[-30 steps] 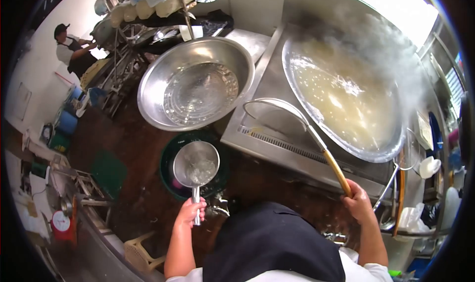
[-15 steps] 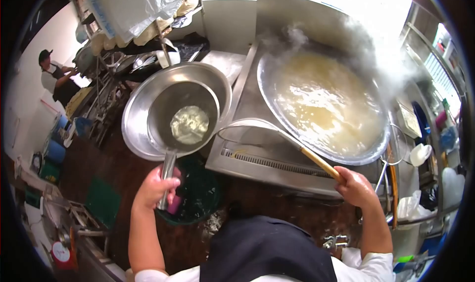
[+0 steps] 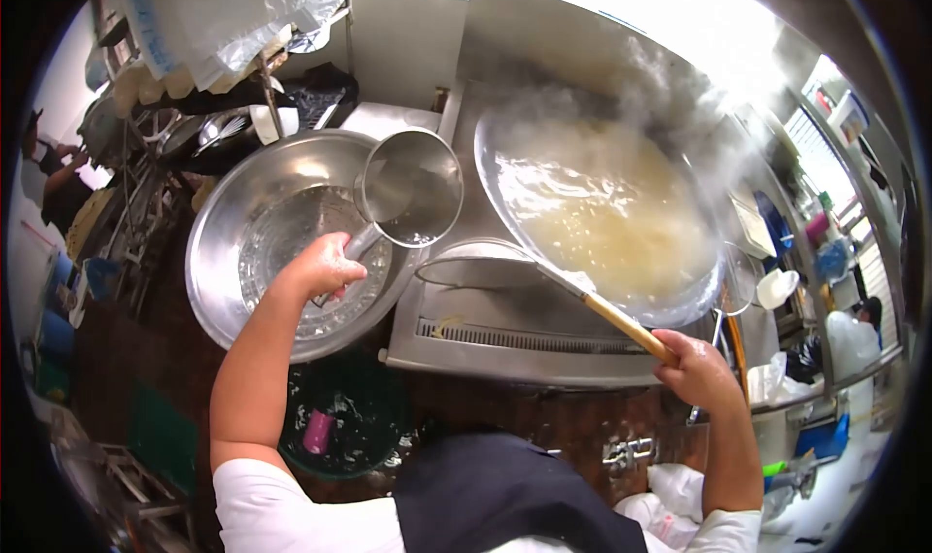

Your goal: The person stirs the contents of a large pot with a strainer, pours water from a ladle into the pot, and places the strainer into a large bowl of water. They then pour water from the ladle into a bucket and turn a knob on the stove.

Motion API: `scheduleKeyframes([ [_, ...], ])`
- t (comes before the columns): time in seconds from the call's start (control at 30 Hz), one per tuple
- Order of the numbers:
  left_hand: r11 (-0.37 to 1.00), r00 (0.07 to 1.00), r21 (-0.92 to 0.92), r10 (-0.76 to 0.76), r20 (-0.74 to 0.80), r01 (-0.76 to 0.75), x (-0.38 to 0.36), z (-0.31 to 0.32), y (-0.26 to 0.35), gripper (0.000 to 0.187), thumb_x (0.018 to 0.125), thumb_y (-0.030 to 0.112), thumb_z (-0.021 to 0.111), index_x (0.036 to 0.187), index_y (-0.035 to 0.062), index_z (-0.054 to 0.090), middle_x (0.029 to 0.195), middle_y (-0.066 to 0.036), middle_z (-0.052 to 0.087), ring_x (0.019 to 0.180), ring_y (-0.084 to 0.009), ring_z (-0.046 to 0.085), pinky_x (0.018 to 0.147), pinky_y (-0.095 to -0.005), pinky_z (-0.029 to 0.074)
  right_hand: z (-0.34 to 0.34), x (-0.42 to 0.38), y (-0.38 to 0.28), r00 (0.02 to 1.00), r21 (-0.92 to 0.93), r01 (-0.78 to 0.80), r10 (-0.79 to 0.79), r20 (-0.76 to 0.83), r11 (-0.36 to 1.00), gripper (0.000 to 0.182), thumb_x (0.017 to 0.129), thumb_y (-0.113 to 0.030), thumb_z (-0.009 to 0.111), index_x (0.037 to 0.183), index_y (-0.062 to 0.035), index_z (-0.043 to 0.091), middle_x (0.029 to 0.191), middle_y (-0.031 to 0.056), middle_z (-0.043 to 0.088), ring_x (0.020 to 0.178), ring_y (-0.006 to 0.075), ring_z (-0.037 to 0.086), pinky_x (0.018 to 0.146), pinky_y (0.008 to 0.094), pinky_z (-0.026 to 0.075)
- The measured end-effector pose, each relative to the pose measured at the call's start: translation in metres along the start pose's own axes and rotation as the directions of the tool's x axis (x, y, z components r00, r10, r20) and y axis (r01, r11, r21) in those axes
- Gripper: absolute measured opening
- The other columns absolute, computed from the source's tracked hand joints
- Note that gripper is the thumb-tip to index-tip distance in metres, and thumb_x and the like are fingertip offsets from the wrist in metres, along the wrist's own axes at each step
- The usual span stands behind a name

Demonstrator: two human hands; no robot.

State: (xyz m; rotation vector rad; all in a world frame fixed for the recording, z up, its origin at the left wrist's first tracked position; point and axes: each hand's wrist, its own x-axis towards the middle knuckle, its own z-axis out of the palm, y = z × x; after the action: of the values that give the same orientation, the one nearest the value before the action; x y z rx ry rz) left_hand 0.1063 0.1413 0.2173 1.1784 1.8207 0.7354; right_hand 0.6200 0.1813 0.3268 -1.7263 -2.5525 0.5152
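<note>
My left hand [image 3: 328, 265] grips the short metal handle of a deep steel dipper [image 3: 419, 179]. The dipper is raised over the right rim of a wide steel basin [image 3: 209, 252], with some liquid showing inside it. Rippling clear liquid lies in the basin. In my right hand [image 3: 701, 368] is the wooden handle of a round metal strainer [image 3: 476, 262], whose hoop hovers over the stove front, left of a big wok [image 3: 497, 199]. Steaming, pale yellow liquid fills the wok. Fingers of both hands are wrapped round the handles.
The steel stove [image 3: 544, 359] surrounds the wok. Below the basin, a dark green tub [image 3: 374, 432] holds water and a pink cup [image 3: 317, 432]. At the far left, a co-worker [image 3: 58, 169] stands beside cluttered racks. Bags and utensils crowd the right side.
My left hand has lifted the dipper from inside the basin and moved it right, towards the wok, uncovering the liquid in the basin. My right hand keeps its hold on the strainer.
</note>
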Motion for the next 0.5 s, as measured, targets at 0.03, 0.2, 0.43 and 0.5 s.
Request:
scheduleKeyframes([
  [0.03, 1.0, 1.0, 0.009, -0.012, 0.024, 0.012, 0.005, -0.001, 0.002, 0.027, 0.075, 0.013, 0.07, 0.09, -0.001, 0.053, 0.063, -0.007, 0.056, 0.049, -0.0149, 0.057, 0.045, -0.0312, 0.045, -0.001, -0.001, -0.002, 1.0, -0.007, 0.004, -0.004, 0.002, 1.0, 0.044, 0.077, -0.013, 0.063, 0.121, -0.0083, 0.061, 0.105, 0.0193, 0.066, 0.101, 0.0366, 0.063, 0.086, 0.042, 0.05],
  [0.2, 1.0, 0.998, 0.029, 0.009, 0.054, -0.01, 0.018, 0.002, 0.008, 0.025, 0.075, 0.009, 0.068, 0.091, -0.0016, 0.053, 0.06, -0.005, 0.053, 0.045, -0.0132, 0.053, 0.041, -0.0288, 0.042, -0.005, -0.002, -0.014, 1.0, -0.004, -0.002, 0.002, 0.017, 1.0, 0.046, 0.075, -0.013, 0.067, 0.121, -0.0079, 0.061, 0.104, 0.0188, 0.067, 0.098, 0.0356, 0.064, 0.085, 0.0408, 0.051],
  [0.43, 0.99, 0.986, 0.029, 0.131, 0.107, -0.135, 0.02, 0.0, 0.033, 0.028, 0.074, 0.013, 0.068, 0.093, -0.0022, 0.054, 0.062, -0.006, 0.054, 0.046, -0.0125, 0.054, 0.042, -0.029, 0.042, -0.014, 0.003, -0.028, 0.999, -0.101, -0.029, 0.031, 0.022, 0.994, 0.048, 0.074, -0.014, 0.071, 0.12, -0.009, 0.061, 0.103, 0.0177, 0.067, 0.098, 0.0345, 0.064, 0.084, 0.0405, 0.05],
  [0.5, 0.982, 0.978, 0.073, 0.164, 0.132, -0.174, 0.024, 0.001, 0.038, 0.034, 0.073, 0.014, 0.067, 0.1, -0.0035, 0.056, 0.066, -0.007, 0.056, 0.048, -0.0136, 0.055, 0.044, -0.0296, 0.044, -0.015, 0.004, -0.025, 1.0, -0.109, -0.018, 0.02, 0.016, 0.994, 0.048, 0.073, -0.015, 0.071, 0.12, -0.0089, 0.061, 0.104, 0.0175, 0.067, 0.098, 0.0347, 0.064, 0.084, 0.0405, 0.05],
])
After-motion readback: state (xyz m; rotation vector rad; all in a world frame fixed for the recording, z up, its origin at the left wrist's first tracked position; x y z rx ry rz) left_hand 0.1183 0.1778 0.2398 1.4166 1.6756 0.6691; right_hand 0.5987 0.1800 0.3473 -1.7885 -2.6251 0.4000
